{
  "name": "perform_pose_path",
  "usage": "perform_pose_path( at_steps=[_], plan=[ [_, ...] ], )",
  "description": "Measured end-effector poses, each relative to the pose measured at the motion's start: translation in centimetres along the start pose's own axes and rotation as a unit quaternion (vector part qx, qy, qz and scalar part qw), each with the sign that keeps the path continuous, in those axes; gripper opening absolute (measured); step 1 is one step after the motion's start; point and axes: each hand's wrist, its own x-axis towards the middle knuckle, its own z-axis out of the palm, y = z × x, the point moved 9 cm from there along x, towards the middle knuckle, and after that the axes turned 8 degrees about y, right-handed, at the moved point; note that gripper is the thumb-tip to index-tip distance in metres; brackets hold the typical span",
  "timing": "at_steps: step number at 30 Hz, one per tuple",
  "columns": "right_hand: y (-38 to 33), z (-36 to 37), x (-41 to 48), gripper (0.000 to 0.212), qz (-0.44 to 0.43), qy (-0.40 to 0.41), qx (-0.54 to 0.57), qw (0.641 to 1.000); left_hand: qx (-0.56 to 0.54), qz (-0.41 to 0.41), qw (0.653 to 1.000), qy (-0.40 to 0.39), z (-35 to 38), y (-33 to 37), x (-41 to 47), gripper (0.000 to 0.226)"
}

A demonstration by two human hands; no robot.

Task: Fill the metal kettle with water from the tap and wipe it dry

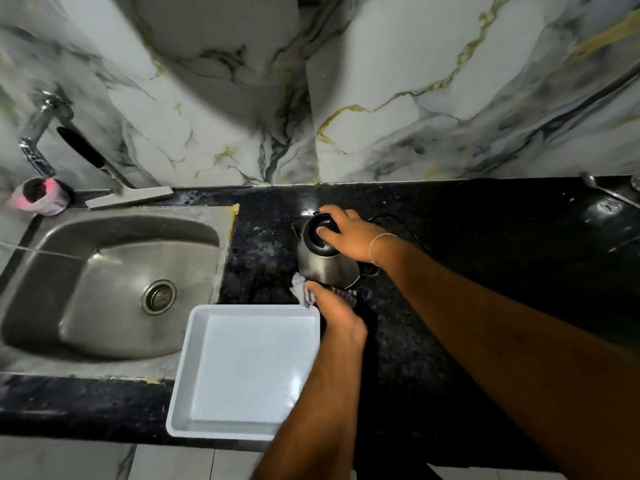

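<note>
A white square tray (pixel 242 372) lies empty on the dark speckled bench (pixel 450 306), its near edge overhanging the front, just beside the steel sink (pixel 104 271) (a round drain sits in the basin). Behind the sink, a squeegee (pixel 114 181) with a black handle leans against the marbled wall (pixel 415 81). A small cup (pixel 40 195) wrapped in pinkish plastic stands at the back-left corner.
</note>
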Motion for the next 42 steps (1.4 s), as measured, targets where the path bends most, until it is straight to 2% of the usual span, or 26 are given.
perform_pose_path(
  at_steps=[1, 4, 7, 8, 12, 14, 18, 21, 22, 24, 26, 28, 32, 35, 37, 40, 41, 42],
  plan=[
    [0.5, 0.1, 0.0, 0.063, 0.004, -0.005, 0.015, 1.000, 0.027, 0.008, 0.999, -0.016, 0.2, -0.5, -1.2, 0.065],
    [1.3, 0.3, 0.1, 0.063, 0.010, -0.005, 0.038, 0.999, 0.131, 0.067, 0.989, 0.011, 0.6, -0.5, -3.0, 0.077],
    [1.4, -0.1, 0.4, 0.063, 0.012, 0.007, 0.056, 0.998, 0.154, 0.148, 0.974, 0.081, 2.3, 4.6, -0.7, 0.073],
    [1.3, -0.2, 0.5, 0.062, 0.012, 0.011, 0.061, 0.998, 0.156, 0.159, 0.972, 0.071, 3.2, 6.2, 0.5, 0.067],
    [1.6, -0.1, 0.4, 0.060, 0.018, 0.026, 0.068, 0.997, 0.192, 0.092, 0.976, -0.048, 4.5, 7.9, 5.5, 0.071],
    [1.4, -0.1, 0.3, 0.059, 0.014, 0.035, 0.063, 0.997, 0.230, 0.045, 0.967, -0.100, 4.9, 8.1, 6.7, 0.078],
    [0.1, -0.2, 0.2, 0.056, 0.003, 0.047, 0.059, 0.997, 0.268, 0.003, 0.960, -0.087, 4.9, 9.6, 7.6, 0.076],
    [-0.4, -0.6, 0.0, 0.054, -0.007, 0.052, 0.063, 0.997, 0.256, -0.036, 0.961, -0.103, 4.3, 10.9, 6.2, 0.075],
    [0.2, -0.9, -0.1, 0.054, 0.000, 0.055, 0.063, 0.996, 0.253, -0.020, 0.963, -0.094, 3.4, 11.6, 5.4, 0.070],
    [-0.9, -1.2, -0.7, 0.058, -0.018, 0.056, 0.062, 0.996, 0.270, 0.084, 0.957, -0.064, -0.1, 16.2, 3.2, 0.059],
    [0.3, -1.3, -0.6, 0.063, -0.008, 0.063, 0.054, 0.996, 0.321, 0.129, 0.937, -0.045, -4.8, 18.1, 1.5, 0.055],
    [0.3, -1.3, -0.9, 0.068, -0.007, 0.069, 0.050, 0.996, 0.353, 0.127, 0.924, -0.069, -9.6, 19.4, 0.2, 0.042],
    [-0.5, -1.7, -1.2, 0.059, 0.003, 0.081, 0.048, 0.996, 0.442, 0.036, 0.880, -0.171, -16.0, 18.1, 0.7, 0.033],
    [-0.7, -1.7, -1.3, 0.054, 0.009, 0.097, 0.039, 0.994, 0.489, -0.016, 0.848, -0.202, -18.2, 15.5, 2.6, 0.031],
    [-0.8, -1.7, -1.8, 0.052, 0.018, 0.100, 0.022, 0.995, 0.559, 0.028, 0.808, -0.181, -19.2, 15.1, 4.6, 0.029],
    [-0.8, -1.6, -2.6, 0.057, 0.052, 0.114, -0.010, 0.992, 0.650, 0.142, 0.739, -0.109, -20.4, 16.9, 7.6, 0.031],
    [-0.8, -2.0, -2.7, 0.061, 0.055, 0.128, -0.014, 0.990, 0.673, 0.187, 0.709, -0.098, -20.2, 17.6, 7.9, 0.037],
    [-1.1, -2.6, -3.0, 0.064, 0.064, 0.148, -0.024, 0.987, 0.709, 0.233, 0.660, -0.087, -19.9, 18.5, 8.0, 0.047]
  ],
)
